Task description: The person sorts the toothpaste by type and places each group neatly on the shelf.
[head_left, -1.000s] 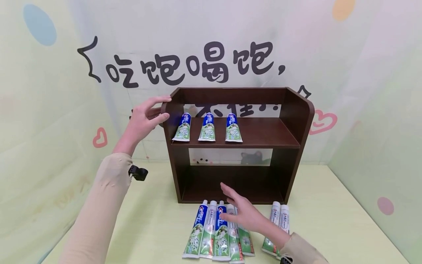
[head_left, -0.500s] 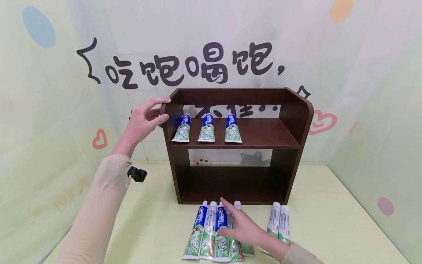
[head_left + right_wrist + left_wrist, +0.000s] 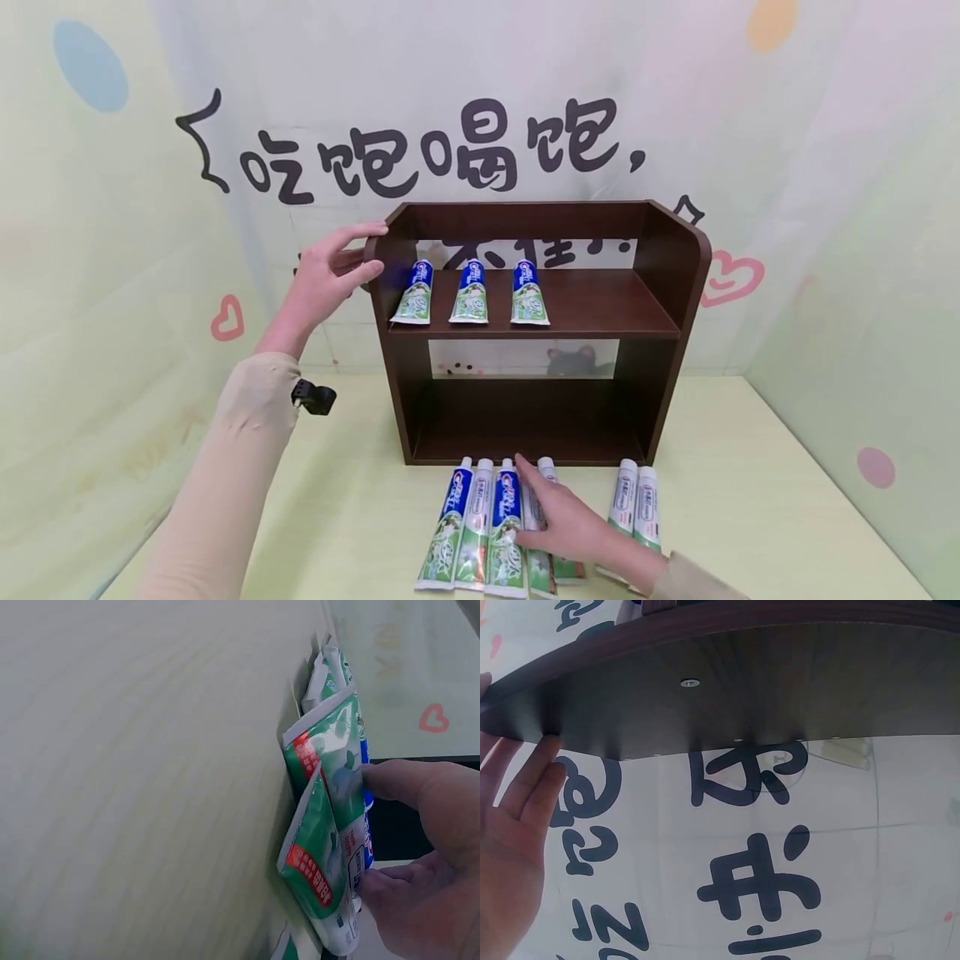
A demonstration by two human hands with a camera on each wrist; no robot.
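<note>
In the head view my left hand [image 3: 330, 271] touches the left side panel of a dark brown two-tier shelf [image 3: 480, 333]; its index finger and thumb reach the panel's edge. The left wrist view shows fingers [image 3: 536, 780] against the panel's outer face. My right hand [image 3: 566, 521] is over the toothpaste tubes in front of the shelf, thumb and fingers apart. Its fingertips touch or nearly touch a white-and-green toothpaste tube [image 3: 330, 757], partly hidden by the hand in the head view. To its left lies a blue-and-green toothpaste tube [image 3: 506, 533].
On the upper tier lie three blue-and-green tubes, one being the middle tube [image 3: 470, 292]. At the table group's left is another blue-and-green tube [image 3: 446, 533] beside a white-and-green tube [image 3: 474, 529]. Farther right lie two white-and-green tubes, including the rightmost tube [image 3: 647, 508].
My right hand has come down onto the tubes and then shifted slightly right. A white-and-green tube beneath it has moved slightly right. The left hand has stayed at the shelf.
</note>
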